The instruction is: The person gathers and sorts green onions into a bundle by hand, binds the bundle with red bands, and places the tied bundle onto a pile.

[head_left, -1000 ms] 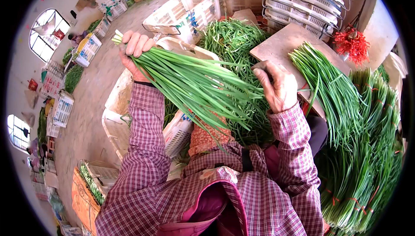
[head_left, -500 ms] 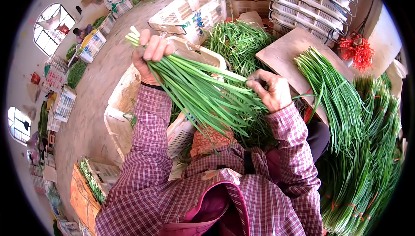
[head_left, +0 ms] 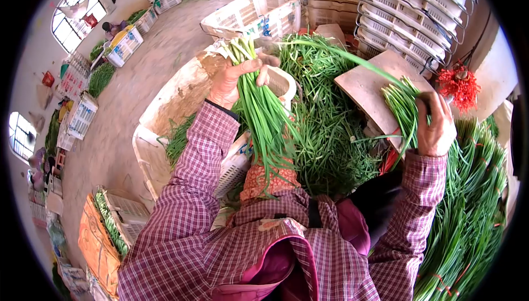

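Note:
In my left hand (head_left: 245, 78) is a bunch of long green stalks (head_left: 264, 119), gripped near its pale ends, with the leaves hanging down. My right hand (head_left: 435, 122) is over the loose green stalks (head_left: 399, 102) lying on a board (head_left: 361, 80). Its fingers are bent and pressed together, and what they hold is too unclear to name. A single long leaf (head_left: 347, 56) stretches in the air between the bunch and my right hand. Below and between my hands lies a heap of loose leaves (head_left: 330, 119).
An open crate (head_left: 144, 149) stands at my left, another crate (head_left: 209, 23) ahead. Stacked crates (head_left: 405, 14) and a bundle of red ties (head_left: 458, 89) are at the upper right. Tied green bundles (head_left: 468, 207) lie at the right. A person (head_left: 110, 27) is far off at the upper left.
My right hand has moved right, away from the bunch to the stalks on the board. My left hand has moved slightly right with the bunch, which now hangs more steeply.

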Demonstrator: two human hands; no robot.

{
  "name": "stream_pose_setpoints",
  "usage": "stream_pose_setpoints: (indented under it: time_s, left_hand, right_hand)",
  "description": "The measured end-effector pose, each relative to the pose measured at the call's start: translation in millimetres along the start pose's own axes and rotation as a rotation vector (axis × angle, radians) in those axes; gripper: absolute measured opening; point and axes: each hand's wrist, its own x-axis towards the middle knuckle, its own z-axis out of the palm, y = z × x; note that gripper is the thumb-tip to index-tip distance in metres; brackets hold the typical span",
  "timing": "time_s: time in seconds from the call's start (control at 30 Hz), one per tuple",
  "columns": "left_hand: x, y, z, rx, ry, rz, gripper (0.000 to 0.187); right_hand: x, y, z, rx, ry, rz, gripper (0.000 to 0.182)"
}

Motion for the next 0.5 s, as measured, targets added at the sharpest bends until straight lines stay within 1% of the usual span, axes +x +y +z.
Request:
stream_pose_setpoints:
  time_s: [0.07,0.1,0.13,0.17,0.2,0.23,0.27,0.3,0.33,0.37,0.4,0.43,0.47,0.5]
  left_hand:
    - [-1.9,-1.0,-22.4,0.021,0.008,-0.052,0.025]
    - [-1.9,-2.7,-21.4,0.017,0.095,0.005,0.024]
    - [-0.3,-3.9,-19.5,-0.002,0.101,0.045,0.024]
    - [1.8,-6.7,-19.5,0.017,0.137,0.048,0.023]
    - [5.1,-11.4,-17.8,0.034,0.168,0.048,0.022]
    - [10.1,-15.7,-3.2,-0.026,0.211,0.084,0.022]
    - [10.6,-18.1,11.4,0.061,0.327,0.03,0.015]
    - [12.1,-19.4,29.2,0.039,0.351,0.068,0.014]
    - [14.3,-20.9,45.5,0.016,0.374,0.107,0.013]
    - [16.5,-23.1,56.1,-0.031,0.446,0.061,0.013]
    - [19.2,-28.7,59.1,-0.074,0.458,0.041,0.017]
    - [21.3,-30.4,63.4,-0.118,0.468,0.006,0.017]
    - [22.2,-30.4,65.9,-0.161,0.479,-0.03,0.017]
    - [22.2,-29.9,66.3,-0.099,0.485,-0.025,0.024]
  right_hand:
    - [-11.0,22.4,-2.0,0.005,-0.025,0.071,0.007]
    - [-18.9,32.3,2.1,-0.022,-0.094,0.089,0.008]
    - [-27.5,37.4,9.8,-0.05,-0.165,0.108,0.01]
    - [-36.1,37.3,20.7,-0.033,-0.278,0.085,0.018]
    - [-42.4,27.0,35.5,-0.025,-0.256,-0.018,0.039]
    - [-43.8,4.6,45.6,0.062,-0.245,-0.067,0.067]
    - [-38.8,-28.6,53.0,0.275,-0.218,-0.105,0.087]
    - [-44.3,-56.1,64.3,0.388,-0.089,-0.198,0.093]
    - [-43.0,-86.6,73.0,0.52,-0.022,-0.233,0.101]
    - [-42.5,-108.6,84.5,0.623,-0.13,-0.158,0.11]
    - [-43.1,-128.2,96.6,0.621,-0.227,-0.113,0.12]
    - [-43.9,-144.3,106.7,0.675,-0.342,-0.001,0.119]
    - [-44.9,-154.0,116.4,0.696,-0.308,0.046,0.103]
    - [-41.9,-156.0,116.4,0.911,-0.419,0.25,0.092]
